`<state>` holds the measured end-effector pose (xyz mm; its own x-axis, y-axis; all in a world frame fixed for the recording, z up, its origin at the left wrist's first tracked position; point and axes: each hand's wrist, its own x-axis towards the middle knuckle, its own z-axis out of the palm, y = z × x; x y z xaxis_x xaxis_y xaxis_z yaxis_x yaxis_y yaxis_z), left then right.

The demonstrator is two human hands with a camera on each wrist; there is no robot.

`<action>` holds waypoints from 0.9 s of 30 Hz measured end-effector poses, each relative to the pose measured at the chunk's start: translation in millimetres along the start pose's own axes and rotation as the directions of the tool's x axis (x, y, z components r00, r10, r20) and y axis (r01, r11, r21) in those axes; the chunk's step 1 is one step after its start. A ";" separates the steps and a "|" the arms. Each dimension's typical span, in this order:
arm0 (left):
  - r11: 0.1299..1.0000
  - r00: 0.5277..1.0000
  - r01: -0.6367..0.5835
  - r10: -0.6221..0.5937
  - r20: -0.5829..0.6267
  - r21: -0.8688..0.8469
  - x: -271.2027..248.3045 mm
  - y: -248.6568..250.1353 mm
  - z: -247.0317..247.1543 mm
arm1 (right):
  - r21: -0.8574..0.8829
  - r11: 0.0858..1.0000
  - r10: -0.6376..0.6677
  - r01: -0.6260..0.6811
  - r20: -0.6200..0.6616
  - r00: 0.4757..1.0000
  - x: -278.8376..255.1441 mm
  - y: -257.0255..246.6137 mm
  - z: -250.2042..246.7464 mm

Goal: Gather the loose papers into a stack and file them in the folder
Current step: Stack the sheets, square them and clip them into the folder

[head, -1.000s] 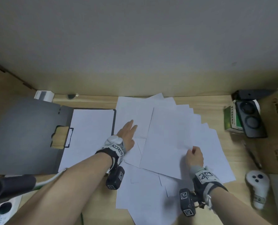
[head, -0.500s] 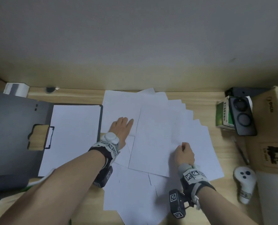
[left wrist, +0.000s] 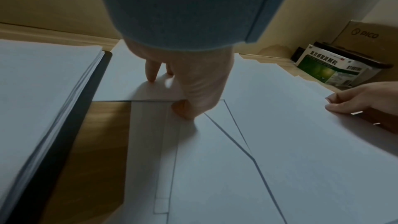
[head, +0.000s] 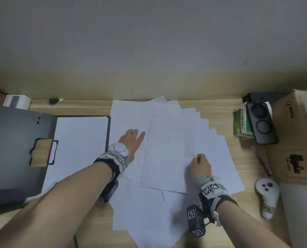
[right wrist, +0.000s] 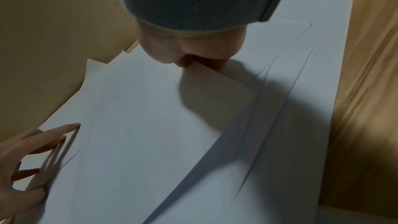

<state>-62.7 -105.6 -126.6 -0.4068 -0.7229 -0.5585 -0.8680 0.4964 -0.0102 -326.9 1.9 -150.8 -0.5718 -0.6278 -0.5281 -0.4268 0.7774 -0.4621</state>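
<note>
- The papers (head: 167,149) lie fanned loose across the desk (head: 88,108), nowhere near stacked.
- The folder (head: 15,140) lies open beside them, some sheets inside.
- The left hand (head: 133,140) presses flat on them; the right hand (head: 201,165) pinches one sheet's edge.

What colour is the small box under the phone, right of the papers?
Green and white box, with printed text; the left wrist view shows it best.

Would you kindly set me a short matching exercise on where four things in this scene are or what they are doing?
Things:
1. left hand
2. right hand
3. folder
4. white controller

States:
A. lies open at the desk's left
B. pinches a sheet
C. presses flat on the papers
D. lies at the desk's right

Pairs: 1-C, 2-B, 3-A, 4-D
</note>
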 end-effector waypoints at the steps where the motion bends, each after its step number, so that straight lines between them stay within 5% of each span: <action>1: 1.000 1.000 -0.006 0.006 0.005 0.006 -0.9 -0.4 -2.6 | 0.004 1.000 -0.005 0.005 0.005 1.000 0.1 -0.4 -0.5; 14: 0.999 0.997 0.003 0.000 -0.071 0.045 -4.1 2.9 -12.8 | 0.026 1.000 -0.009 0.009 0.014 1.000 2.1 -0.4 -1.3; 27: 0.984 0.992 -0.080 0.095 0.087 -0.159 -2.3 -23.1 -17.3 | 0.164 0.986 0.001 -0.004 0.017 1.000 1.1 8.4 -7.2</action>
<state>-46.7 -123.8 -110.7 -0.4610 -0.6282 -0.6268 -0.8670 0.4696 0.1669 -336.1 8.0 -150.2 -0.5604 -0.6273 -0.5407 -0.3037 0.7631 -0.5705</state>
